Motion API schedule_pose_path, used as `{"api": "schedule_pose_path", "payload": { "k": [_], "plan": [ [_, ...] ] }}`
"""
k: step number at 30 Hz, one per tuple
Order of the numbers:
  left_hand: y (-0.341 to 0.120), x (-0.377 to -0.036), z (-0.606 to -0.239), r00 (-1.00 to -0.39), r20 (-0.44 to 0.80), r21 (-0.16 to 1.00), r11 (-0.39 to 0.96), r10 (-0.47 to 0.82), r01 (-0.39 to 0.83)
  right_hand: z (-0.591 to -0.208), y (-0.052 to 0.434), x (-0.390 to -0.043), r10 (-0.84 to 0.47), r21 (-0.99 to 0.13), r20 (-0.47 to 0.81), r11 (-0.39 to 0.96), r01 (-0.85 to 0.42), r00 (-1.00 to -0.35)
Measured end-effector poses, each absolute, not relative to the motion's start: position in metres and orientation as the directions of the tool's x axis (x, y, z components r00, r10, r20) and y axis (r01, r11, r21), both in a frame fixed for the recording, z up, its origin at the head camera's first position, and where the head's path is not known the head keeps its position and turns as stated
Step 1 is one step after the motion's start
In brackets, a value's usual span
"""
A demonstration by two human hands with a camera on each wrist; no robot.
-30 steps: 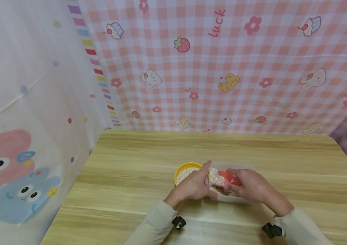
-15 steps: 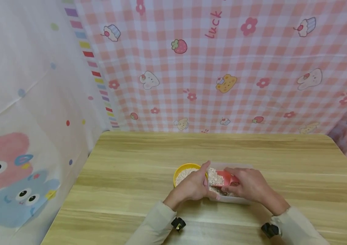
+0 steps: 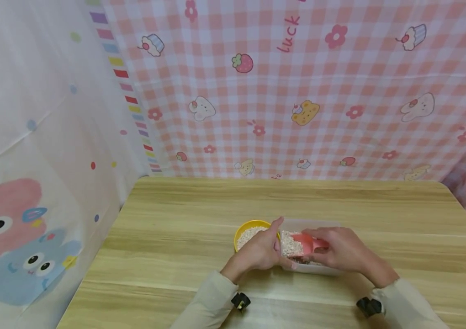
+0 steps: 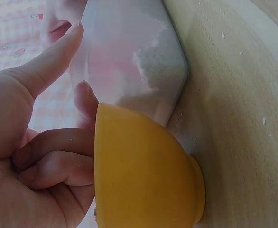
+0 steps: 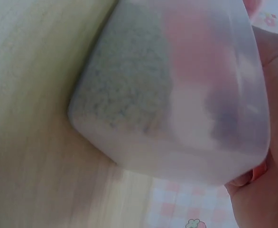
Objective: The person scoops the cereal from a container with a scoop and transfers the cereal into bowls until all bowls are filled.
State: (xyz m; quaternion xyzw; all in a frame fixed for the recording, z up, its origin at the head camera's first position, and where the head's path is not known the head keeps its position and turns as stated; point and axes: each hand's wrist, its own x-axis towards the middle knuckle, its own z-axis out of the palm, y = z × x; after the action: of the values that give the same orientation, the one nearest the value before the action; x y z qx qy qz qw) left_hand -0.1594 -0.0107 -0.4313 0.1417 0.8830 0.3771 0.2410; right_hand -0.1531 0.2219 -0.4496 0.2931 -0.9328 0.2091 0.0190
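In the head view my right hand point(image 3: 341, 249) grips a pink-red scoop point(image 3: 308, 243) by its handle. Pale flakes like oats point(image 3: 292, 245) lie at its front, inside a translucent plastic container point(image 3: 315, 269). My left hand point(image 3: 261, 249) holds the container's left end, its thumb and a finger spread along that wall. Close under that hand stands a yellow bowl point(image 4: 139, 166), partly hidden in the head view, with the same flakes inside. In the left wrist view, other fingers curl beside the bowl's rim. The right wrist view shows flakes through the container's wall point(image 5: 196, 161).
A wooden table point(image 3: 183, 205) carries everything. A few stray flakes point(image 4: 264, 121) dot its surface near the bowl. Behind it hangs a pink checked cloth point(image 3: 225, 132), and a white printed cloth point(image 3: 52, 173) hangs on the left.
The scoop has tipped and shifted slightly in the container, and the flakes at its front sit differently. My right hand has moved a little to the right. My left hand keeps its place.
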Motion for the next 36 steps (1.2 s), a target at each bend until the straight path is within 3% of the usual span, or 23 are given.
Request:
{"api": "schedule_pose_path", "payload": {
  "k": [11,36],
  "plan": [
    [-0.01,-0.16,-0.431,-0.841,-0.318,0.732,0.677,0.438,0.075,-0.443,0.231,-0.152,-0.543,-0.419,0.198,0.706,-0.571,-0.816],
    [-0.01,-0.159,-0.432,-0.844,-0.31,0.732,0.677,0.438,0.082,-0.451,0.24,-0.148,-0.463,-0.625,0.25,0.594,-0.507,-0.85]
  ]
}}
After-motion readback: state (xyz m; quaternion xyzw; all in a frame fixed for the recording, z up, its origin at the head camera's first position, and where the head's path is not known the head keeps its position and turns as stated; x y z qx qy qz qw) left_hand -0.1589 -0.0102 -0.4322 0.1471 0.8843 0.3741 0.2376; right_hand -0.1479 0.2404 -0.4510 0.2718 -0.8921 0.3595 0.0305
